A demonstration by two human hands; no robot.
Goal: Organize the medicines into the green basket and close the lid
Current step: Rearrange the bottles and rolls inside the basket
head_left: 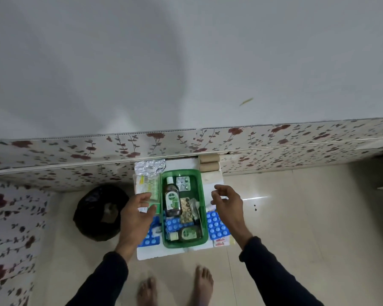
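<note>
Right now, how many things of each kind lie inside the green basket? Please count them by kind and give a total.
Inside the green basket:
Bottles: 2, the large Dettol bottle and a small green bottle
Silver blister strips: 1
Blue blister sheets: 1
Tan packets: 1
Clear sachets: 1
Total: 6 that I can tell.

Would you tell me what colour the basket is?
Translucent green, seen in the head view: basket.

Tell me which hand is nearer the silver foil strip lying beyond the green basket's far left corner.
Left. The left hand hovers open beside the green basket, just below the silver foil strip in the view. The right hand is across the basket, farther off.
</note>
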